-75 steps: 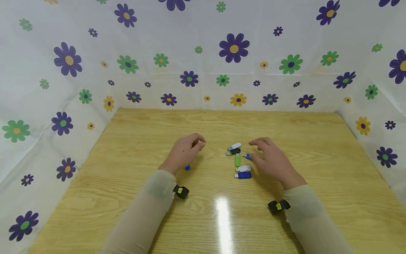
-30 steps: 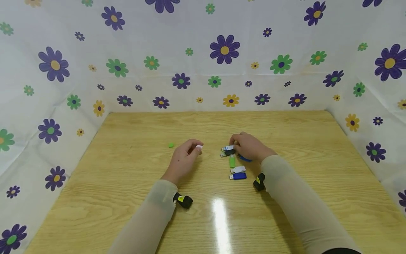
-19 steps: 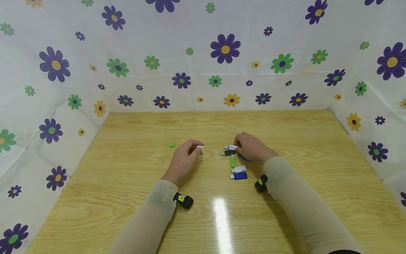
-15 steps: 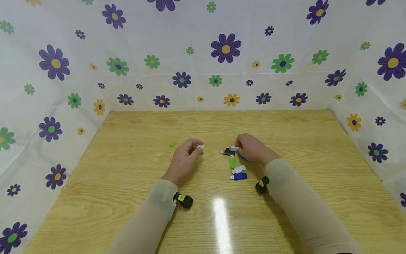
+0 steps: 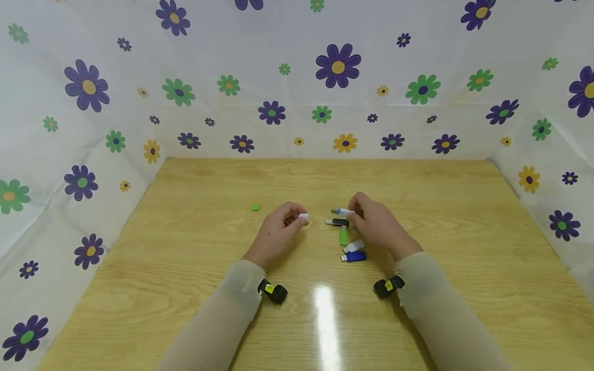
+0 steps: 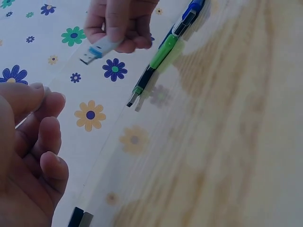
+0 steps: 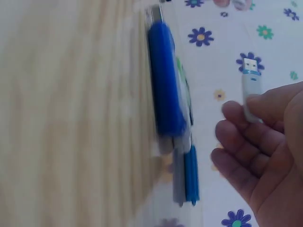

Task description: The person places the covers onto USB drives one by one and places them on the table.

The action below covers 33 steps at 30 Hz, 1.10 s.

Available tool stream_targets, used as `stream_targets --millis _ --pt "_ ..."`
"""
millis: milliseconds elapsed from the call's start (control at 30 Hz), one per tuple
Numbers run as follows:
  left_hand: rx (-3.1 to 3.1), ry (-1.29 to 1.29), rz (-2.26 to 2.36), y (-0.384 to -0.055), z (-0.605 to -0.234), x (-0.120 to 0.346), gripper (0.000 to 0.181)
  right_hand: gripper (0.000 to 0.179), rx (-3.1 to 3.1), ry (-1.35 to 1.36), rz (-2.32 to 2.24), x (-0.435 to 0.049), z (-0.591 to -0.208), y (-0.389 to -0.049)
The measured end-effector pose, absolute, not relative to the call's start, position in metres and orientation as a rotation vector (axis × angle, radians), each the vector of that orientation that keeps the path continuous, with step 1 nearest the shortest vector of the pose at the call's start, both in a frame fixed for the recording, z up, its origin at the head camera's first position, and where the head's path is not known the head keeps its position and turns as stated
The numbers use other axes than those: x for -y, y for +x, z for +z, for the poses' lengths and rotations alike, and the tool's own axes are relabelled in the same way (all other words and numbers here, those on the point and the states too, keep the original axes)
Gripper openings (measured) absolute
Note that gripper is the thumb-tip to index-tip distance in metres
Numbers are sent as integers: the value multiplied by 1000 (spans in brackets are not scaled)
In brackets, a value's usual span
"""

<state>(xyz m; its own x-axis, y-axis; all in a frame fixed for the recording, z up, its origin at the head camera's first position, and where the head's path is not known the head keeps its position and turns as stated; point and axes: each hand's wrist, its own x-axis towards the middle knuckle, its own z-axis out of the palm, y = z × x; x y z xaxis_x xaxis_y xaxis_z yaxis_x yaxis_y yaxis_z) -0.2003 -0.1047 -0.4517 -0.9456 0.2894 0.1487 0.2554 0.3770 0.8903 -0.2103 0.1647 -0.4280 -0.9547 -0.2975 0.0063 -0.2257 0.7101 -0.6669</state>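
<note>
My right hand (image 5: 381,225) pinches a white USB stick (image 7: 252,90) with a light blue band, its metal plug pointing left, raised off the table. Between thumb and forefinger, my left hand (image 5: 278,230) holds a small white cap (image 5: 303,216), facing the stick across a short gap. Under and in front of the right hand lie more USB sticks: a black one (image 5: 340,222), a green one (image 5: 344,236), a white one (image 5: 355,247) and a dark blue one (image 5: 356,256). Another blue stick (image 7: 191,175) is mostly hidden by the right hand in the head view.
A small green cap (image 5: 256,207) lies on the wooden table (image 5: 204,180) beyond the left hand. A small black piece (image 6: 75,217) shows at the bottom of the left wrist view. White flowered cloth (image 5: 287,93) stands round the back and sides.
The right hand has reached to the group of sticks, gripped the white USB stick and lifted it clear. The other white stick has tilted. The left hand keeps its pinch on the white cap.
</note>
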Motion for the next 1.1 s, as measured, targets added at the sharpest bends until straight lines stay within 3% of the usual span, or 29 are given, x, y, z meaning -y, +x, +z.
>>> stream_targets --millis 667,1100 --pt "-2465 604 1666 -198 -448 100 30 5 -2673 -654 -1378 -148 -422 -189" --pt "-2432 586 1674 -194 -445 97 25 5 -2590 -644 -1446 -145 -424 -190"
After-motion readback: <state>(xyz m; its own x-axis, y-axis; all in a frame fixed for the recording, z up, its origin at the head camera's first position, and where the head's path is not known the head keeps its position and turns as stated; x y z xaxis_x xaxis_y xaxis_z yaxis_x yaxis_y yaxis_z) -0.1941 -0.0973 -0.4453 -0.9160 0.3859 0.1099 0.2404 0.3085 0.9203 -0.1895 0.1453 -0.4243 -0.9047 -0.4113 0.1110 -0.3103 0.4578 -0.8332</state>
